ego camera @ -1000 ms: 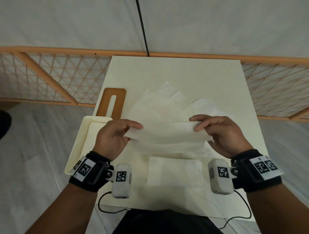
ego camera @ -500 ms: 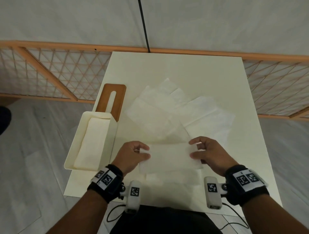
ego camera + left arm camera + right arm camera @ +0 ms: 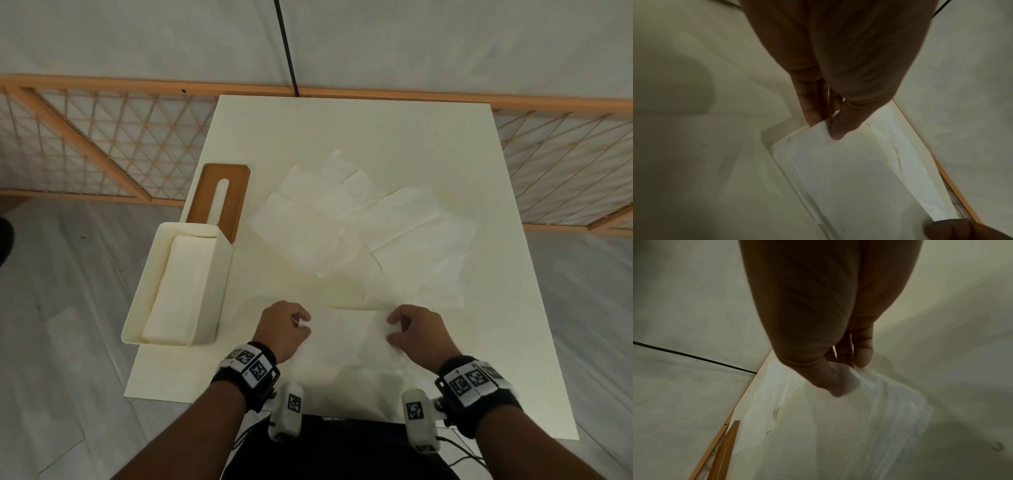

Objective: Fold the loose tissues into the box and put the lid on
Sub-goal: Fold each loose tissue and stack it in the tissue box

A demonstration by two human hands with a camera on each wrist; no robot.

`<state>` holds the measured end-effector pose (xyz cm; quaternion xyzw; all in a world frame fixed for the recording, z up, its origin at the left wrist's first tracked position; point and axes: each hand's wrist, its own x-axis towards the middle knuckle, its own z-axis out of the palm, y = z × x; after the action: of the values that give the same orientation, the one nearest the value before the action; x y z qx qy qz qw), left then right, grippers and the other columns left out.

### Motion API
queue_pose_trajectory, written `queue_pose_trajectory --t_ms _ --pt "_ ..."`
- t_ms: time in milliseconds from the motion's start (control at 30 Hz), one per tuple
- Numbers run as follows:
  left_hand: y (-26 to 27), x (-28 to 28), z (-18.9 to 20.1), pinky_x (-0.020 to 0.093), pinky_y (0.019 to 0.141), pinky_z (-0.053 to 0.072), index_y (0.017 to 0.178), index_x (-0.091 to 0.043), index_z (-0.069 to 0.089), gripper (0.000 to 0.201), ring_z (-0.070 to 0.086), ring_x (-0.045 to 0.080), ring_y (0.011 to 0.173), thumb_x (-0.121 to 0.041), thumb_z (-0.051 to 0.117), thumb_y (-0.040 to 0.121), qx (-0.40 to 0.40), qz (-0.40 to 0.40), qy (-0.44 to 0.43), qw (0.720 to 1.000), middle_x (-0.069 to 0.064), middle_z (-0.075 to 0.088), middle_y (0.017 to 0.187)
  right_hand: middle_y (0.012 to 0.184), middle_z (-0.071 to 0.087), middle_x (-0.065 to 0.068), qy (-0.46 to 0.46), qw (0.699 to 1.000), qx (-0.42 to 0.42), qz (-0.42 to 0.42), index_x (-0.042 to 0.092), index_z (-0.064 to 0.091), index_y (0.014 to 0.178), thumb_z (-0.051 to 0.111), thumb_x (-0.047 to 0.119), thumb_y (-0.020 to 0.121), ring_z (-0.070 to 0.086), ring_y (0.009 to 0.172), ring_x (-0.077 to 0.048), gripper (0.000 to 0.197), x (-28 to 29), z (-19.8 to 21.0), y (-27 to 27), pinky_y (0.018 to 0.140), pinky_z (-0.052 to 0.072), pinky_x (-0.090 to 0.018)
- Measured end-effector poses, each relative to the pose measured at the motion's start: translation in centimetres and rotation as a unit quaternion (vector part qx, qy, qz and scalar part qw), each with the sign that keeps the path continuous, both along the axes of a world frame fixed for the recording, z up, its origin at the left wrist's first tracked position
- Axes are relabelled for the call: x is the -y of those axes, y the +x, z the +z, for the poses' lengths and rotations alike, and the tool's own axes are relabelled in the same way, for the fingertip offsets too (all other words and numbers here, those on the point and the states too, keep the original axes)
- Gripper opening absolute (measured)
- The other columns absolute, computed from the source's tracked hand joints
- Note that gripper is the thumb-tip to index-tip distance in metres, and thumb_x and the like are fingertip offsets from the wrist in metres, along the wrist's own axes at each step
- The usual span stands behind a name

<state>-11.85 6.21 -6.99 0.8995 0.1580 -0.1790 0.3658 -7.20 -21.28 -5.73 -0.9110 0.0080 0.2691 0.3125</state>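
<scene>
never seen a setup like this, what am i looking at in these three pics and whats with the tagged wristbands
No machine here: a person is working with bare hands. The black wristbands with square printed tags carry small cameras. The wide picture comes from a camera on the head, looking down; the two dim close-ups look along each wrist at the fingers.

On the cream table sit an open cream tissue box with tissues inside, a brown wooden lid with a slot behind it, and loose white tissues spread flat.

The left hand and the right hand each pinch one end of a folded white tissue, thumb against fingers, low over the table near the person.
</scene>
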Motion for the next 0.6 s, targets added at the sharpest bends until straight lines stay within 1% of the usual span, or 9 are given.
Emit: queue_pose_trajectory --t_ms 67,167,233,300,367,433,500,533,600 --pt "-0.1 0.0 -0.4 0.017 0.078 0.044 0.095 -0.021 0.072 0.014 0.059 0.011 0.085 -0.017 0.076 0.083 0.005 -0.008 0.006 1.0 -0.003 0.06 0.095 0.069 0.059 0.004 -0.011 1.0 -0.001 0.007 0.024 0.065 0.08 0.078 0.003 0.069 0.052 0.063 -0.006 0.027 0.0 -0.2 -0.1 0.062 0.042 -0.008" --pt "0.1 -0.2 -0.7 0.025 0.086 0.05 0.093 -0.021 0.073 0.013 0.057 0.011 0.084 -0.019 0.079 0.081 0.011 -0.014 0.007 1.0 -0.002 0.056 0.098 0.074 0.057 0.008 -0.037 0.999 -0.007 0.033 0.024 0.064 0.08 0.077 0.007 0.07 0.05 0.066 -0.002 0.024 -0.1 -0.3 0.0 0.061 0.041 -0.008" --pt "0.9 -0.6 -0.5 0.023 0.086 0.048 0.092 -0.021 0.074 0.015 0.056 0.011 0.085 -0.023 0.08 0.079 0.02 -0.024 0.02 0.999 -0.003 0.053 0.099 0.078 0.052 0.011 -0.05 0.998 -0.001 0.047 0.026 0.063 0.081 0.078 0.012 0.07 0.047 0.068 -0.001 0.022 -0.1 -0.1 0.1 0.06 0.038 -0.01" --pt "2.5 -1.0 -0.2 0.025 0.088 0.046 0.094 -0.02 0.071 0.018 0.056 0.015 0.091 -0.023 0.079 0.078 0.046 -0.02 0.038 0.998 -0.001 0.052 0.101 0.082 0.05 0.011 -0.043 0.998 0.01 0.041 0.028 0.064 0.082 0.08 0.018 0.071 0.047 0.072 0.0 0.022 0.0 0.3 0.3 0.061 0.036 -0.01" --pt "4.7 -1.3 0.0 0.029 0.092 0.046 0.095 -0.017 0.067 0.018 0.056 0.019 0.098 -0.018 0.077 0.08 0.082 -0.007 0.046 0.996 0.001 0.056 0.104 0.083 0.05 0.009 -0.031 0.999 0.026 0.031 0.028 0.065 0.083 0.082 0.022 0.072 0.048 0.074 -0.001 0.022 0.0 0.9 0.7 0.062 0.035 -0.009" --pt "7.1 -1.5 -0.4 0.03 0.097 0.044 0.104 -0.015 0.064 0.022 0.055 0.023 0.108 -0.014 0.073 0.083 0.097 0.0 0.063 0.993 0.003 0.059 0.112 0.08 0.05 0.009 -0.02 0.998 0.041 0.032 0.027 0.066 0.082 0.082 0.022 0.072 0.048 0.072 -0.002 0.02 -0.1 1.5 1.0 0.061 0.035 -0.009" --pt "9.2 -2.0 -1.0 0.028 0.101 0.039 0.115 -0.01 0.063 0.028 0.053 0.024 0.117 -0.013 0.068 0.087 0.079 0.003 0.088 0.993 0.007 0.06 0.122 0.074 0.05 0.008 -0.004 0.998 0.046 0.035 0.026 0.066 0.081 0.081 0.021 0.072 0.048 0.067 -0.003 0.019 -0.2 2.3 1.4 0.061 0.038 -0.01" --pt "10.0 -2.3 -1.3 0.026 0.098 0.038 0.115 -0.008 0.064 0.027 0.054 0.025 0.117 -0.013 0.066 0.089 0.066 0.004 0.104 0.992 0.008 0.06 0.123 0.071 0.05 0.008 0.003 0.998 0.049 0.035 0.025 0.065 0.08 0.081 0.02 0.073 0.047 0.065 -0.004 0.018 -0.1 2.5 1.6 0.061 0.039 -0.01" --pt "11.1 -2.8 -1.9 0.022 0.087 0.039 0.105 -0.008 0.07 0.016 0.06 0.025 0.109 -0.012 0.062 0.091 0.05 0.004 0.134 0.99 0.008 0.066 0.114 0.068 0.05 0.008 0.012 0.998 0.056 0.03 0.024 0.066 0.08 0.08 0.018 0.073 0.046 0.062 -0.004 0.017 0.1 2.9 2.0 0.061 0.039 -0.012"
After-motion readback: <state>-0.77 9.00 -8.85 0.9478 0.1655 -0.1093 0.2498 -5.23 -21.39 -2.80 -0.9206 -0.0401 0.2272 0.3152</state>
